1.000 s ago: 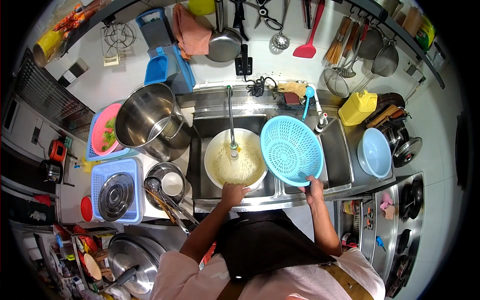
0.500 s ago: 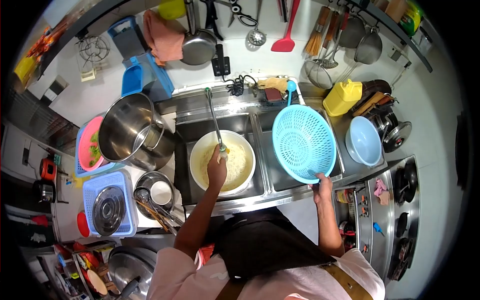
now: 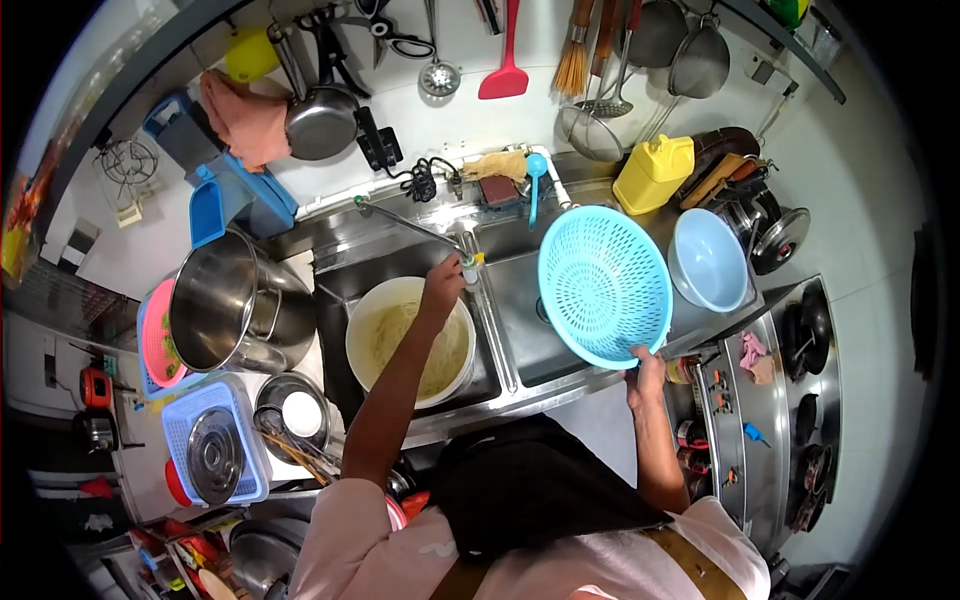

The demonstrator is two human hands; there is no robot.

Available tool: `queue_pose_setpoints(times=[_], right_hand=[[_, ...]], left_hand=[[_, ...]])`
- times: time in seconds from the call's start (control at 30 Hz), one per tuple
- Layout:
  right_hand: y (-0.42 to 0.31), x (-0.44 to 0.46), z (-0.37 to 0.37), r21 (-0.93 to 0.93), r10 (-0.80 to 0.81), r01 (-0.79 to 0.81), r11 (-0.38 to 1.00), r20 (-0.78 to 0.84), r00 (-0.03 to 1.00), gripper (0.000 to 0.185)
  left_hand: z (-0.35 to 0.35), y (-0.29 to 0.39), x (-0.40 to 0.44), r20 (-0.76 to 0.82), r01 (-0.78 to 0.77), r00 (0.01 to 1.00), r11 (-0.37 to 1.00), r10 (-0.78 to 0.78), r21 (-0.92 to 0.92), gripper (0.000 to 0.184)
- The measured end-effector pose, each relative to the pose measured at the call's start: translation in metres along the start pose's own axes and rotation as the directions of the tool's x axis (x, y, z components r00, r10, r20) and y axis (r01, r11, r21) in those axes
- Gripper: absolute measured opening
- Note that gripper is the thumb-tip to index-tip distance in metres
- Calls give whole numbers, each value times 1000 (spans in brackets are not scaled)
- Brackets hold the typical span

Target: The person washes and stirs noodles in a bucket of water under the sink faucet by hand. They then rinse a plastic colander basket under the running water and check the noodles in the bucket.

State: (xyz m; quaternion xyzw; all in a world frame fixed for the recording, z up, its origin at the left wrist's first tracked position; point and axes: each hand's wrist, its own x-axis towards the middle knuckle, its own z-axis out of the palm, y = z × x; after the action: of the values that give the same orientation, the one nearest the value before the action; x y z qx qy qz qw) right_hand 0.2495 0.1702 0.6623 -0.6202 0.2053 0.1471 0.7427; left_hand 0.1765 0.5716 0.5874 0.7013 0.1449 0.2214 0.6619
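My left hand (image 3: 441, 288) is closed on the end of the faucet (image 3: 415, 226), by the divider between the two sink basins. Below and left of it, in the left basin, stands a white bucket (image 3: 358, 345) with pale strands (image 3: 415, 350) in cloudy liquid; they look like noodles, though my forearm covers part of them. My right hand (image 3: 648, 375) grips the near rim of a light-blue colander (image 3: 605, 285). The colander is tilted over the right basin (image 3: 520, 345), and nothing lies inside it.
A tall steel pot (image 3: 215, 300) and a blue basket with a lid (image 3: 215, 455) stand at the left. To the right are a pale-blue basin (image 3: 708, 260) and a yellow jug (image 3: 655, 175). Strainers (image 3: 697, 65) and a red spatula (image 3: 504, 82) hang above the sink.
My left hand has swung the faucet rightward, from over the bucket to the basin divider. The view has shifted and tilted. My right hand keeps its hold on the colander.
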Motion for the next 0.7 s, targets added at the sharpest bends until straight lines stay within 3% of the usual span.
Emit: queue_pose_setpoints(times=[0.03,0.1,0.2,0.23,0.3,0.37,0.5,0.57,0.63,0.7], right_hand=[[-1,4,-2,-1,-4,4,1000,-5,1000,35],[-3,11,-4,19,-17,17,1000,8,1000,35],[-7,21,-3,45,-38,37,998,14,999,35],[-7,24,-3,49,-41,40,998,14,999,35],[-5,30,-4,61,-44,43,997,19,999,45],[-4,31,5,120,-78,74,990,31,996,49],[-3,33,10,97,-91,84,992,64,994,52],[4,40,6,93,-97,91,992,64,993,52],[7,38,6,74,-107,103,992,48,993,53],[2,28,16,32,-114,113,993,25,993,54]], left_hand=[[10,-9,12,-2,-67,998,997,67,-24,39],[27,-25,41,15,5,1000,994,-3,-107,33],[35,-41,94,6,18,1000,994,-19,105,34],[33,-44,109,12,-52,999,949,50,312,41],[29,-56,131,29,57,998,982,-63,182,51],[12,-56,135,65,32,996,955,-54,296,48],[-50,-47,75,50,244,968,970,-245,17,44],[-97,-112,15,-78,323,946,882,-316,344,43],[-115,-170,-57,-392,408,901,674,-187,615,39],[-131,-187,-73,-592,593,774,586,-226,552,40]])
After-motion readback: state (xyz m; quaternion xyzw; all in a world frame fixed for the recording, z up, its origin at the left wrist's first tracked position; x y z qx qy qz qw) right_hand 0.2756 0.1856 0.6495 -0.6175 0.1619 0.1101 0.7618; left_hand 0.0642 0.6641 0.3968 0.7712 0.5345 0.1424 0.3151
